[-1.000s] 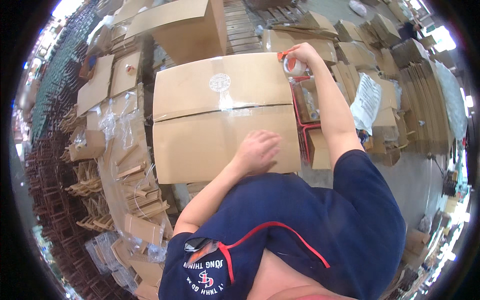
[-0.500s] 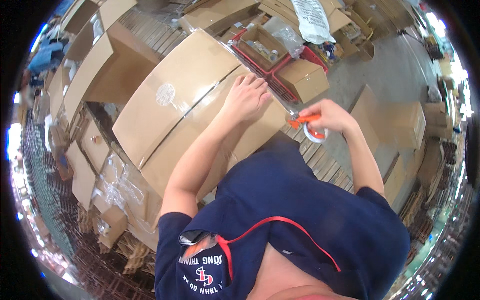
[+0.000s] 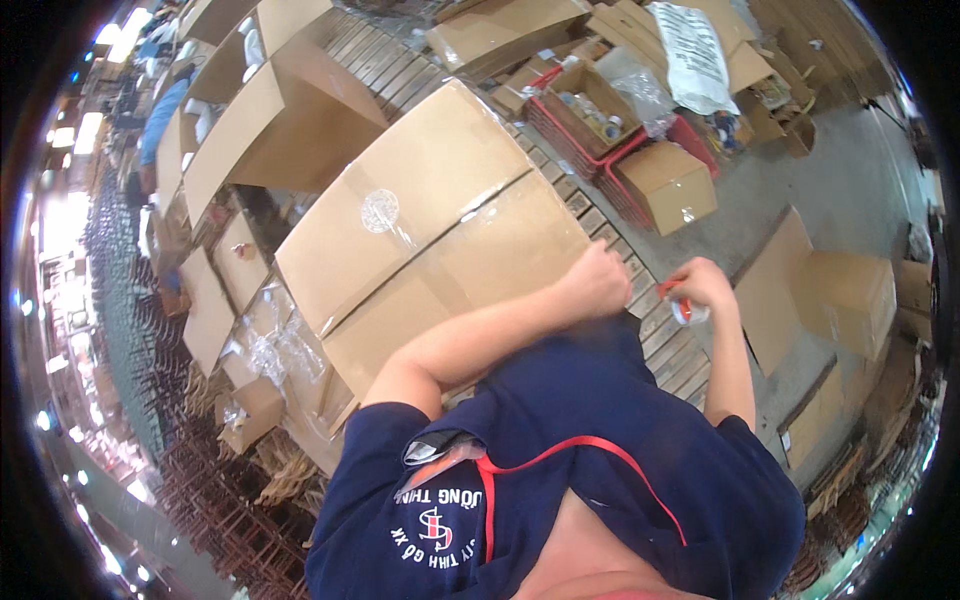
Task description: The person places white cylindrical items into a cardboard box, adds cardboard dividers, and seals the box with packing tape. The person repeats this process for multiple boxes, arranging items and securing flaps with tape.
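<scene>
l hand [image 3: 600,283] curled at rt edge of big taped carton [image 3: 440,225], mid-frame; can't tell if it's gripping anything. r hand [image 3: 706,283], rt of centre, closed round orange tape dispenser [image 3: 684,309], apart from carton. wood slats [image 3: 672,345] show btwn hands & below; red crate [image 3: 562,135] upper rt.

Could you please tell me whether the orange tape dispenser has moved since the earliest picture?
Yes, the orange tape dispenser has moved toward the person, judged against the red baskets.
</scene>
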Available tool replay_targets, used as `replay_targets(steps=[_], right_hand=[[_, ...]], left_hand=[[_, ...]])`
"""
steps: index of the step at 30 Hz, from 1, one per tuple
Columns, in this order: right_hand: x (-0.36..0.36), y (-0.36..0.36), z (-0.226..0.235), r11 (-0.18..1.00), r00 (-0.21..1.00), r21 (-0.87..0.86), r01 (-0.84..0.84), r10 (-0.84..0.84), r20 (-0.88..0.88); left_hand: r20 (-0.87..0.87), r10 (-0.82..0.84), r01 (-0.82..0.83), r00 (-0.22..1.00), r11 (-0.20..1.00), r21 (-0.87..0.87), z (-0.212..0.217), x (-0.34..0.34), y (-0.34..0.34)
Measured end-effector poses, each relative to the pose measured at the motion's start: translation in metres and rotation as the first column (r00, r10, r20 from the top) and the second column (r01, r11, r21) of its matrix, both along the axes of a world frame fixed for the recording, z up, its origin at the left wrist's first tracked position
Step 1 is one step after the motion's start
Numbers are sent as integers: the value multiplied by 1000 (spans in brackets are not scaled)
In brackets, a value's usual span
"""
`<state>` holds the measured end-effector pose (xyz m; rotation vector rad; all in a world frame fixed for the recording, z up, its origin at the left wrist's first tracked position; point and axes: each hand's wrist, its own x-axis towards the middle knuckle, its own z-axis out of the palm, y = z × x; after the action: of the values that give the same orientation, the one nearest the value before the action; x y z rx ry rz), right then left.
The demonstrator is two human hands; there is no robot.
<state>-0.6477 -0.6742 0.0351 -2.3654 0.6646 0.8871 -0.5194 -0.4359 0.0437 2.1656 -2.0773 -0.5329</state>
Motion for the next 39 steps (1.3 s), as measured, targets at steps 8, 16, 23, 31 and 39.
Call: replay_targets(steps=[8, 16, 23, 31, 39], right_hand=[[-46, -104, -183, 992, 944, -121, -35, -7, -331], [-85, -116, -240, 546, 549, 207, 812, -593, -589], [-71, -136, -259, 613, 651, 231, 756, -665, -367], [4, -145, -251, 857, 848, -83, 509, -516, -120], [206, -40, -82, 804, 386, 450, 388, -585, 713]], left_hand=[[301, 691, -619, 657, 723, -306, 16, 175, 47], [528, 511, -666, 678, 731, 148, -11, 341, 30], [-188, 958, -971, 218, 193, -143, -51, 343, 28], [60, 986, -836, 153, 161, -524, -10, 131, 164], [-260, 691, -620, -674, -721, -309, 7, -71, 472]])
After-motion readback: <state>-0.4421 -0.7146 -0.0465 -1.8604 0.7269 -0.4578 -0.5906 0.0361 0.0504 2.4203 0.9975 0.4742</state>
